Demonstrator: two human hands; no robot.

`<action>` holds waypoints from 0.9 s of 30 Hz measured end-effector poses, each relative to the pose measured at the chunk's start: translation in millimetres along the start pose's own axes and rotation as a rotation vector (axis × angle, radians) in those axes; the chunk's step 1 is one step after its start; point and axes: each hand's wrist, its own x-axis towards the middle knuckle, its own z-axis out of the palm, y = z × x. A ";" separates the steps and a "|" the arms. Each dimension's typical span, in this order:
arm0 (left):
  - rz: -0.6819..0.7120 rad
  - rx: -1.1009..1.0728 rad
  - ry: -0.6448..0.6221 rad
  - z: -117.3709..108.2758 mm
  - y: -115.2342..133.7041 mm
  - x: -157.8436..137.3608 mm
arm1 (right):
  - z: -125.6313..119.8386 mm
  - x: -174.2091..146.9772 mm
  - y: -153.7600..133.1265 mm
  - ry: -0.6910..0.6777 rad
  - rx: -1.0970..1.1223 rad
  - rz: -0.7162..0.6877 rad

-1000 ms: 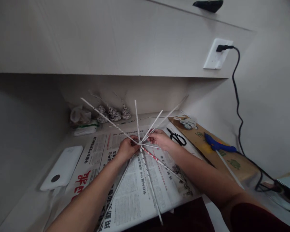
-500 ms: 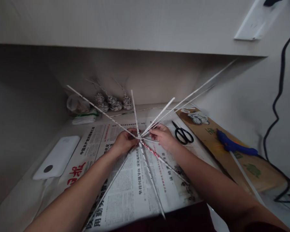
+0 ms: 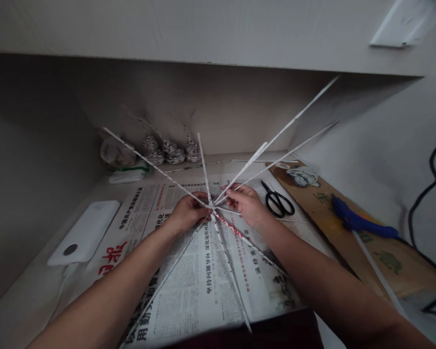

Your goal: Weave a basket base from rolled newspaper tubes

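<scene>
Several thin rolled paper sticks (image 3: pixel 202 165) meet at one crossing point and spread out like spokes above the newspaper (image 3: pixel 189 300). One spoke carries a red-and-white stretch near the centre. My left hand (image 3: pixel 189 211) is closed, pinching the sticks just left of the crossing. On the right side, my right hand (image 3: pixel 245 202) pinches a long paper stick (image 3: pixel 294 118) between thumb and fingers, a little off the centre. A second long stick passes close by these fingers toward the upper right.
Black scissors (image 3: pixel 279 202) lie right of my right hand. Cardboard (image 3: pixel 388 259) holds a blue glue gun (image 3: pixel 361 220) with a white stick in it. A white power bank (image 3: pixel 85 232) is at left. Woven paper gourds (image 3: pixel 174 152) stand at the back, under an overhanging panel (image 3: pixel 203 31).
The two long sticks at the upper right have spread farther apart. Both hands keep their pinch near the crossing. The whole view has shifted slightly.
</scene>
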 end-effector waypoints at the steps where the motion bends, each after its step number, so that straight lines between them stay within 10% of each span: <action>1: 0.001 0.001 0.000 0.4 0.0 0.1 | -0.1 0.3 0.5 0.010 0.000 0.004; 18: -0.056 -0.072 0.011 0.3 0.7 -1.1 | 2.6 -5.5 -4.8 -0.036 0.040 0.065; 27: -0.021 -0.068 0.001 -3.2 -1.7 1.1 | 3.4 -10.0 -3.7 -0.121 -0.310 -0.112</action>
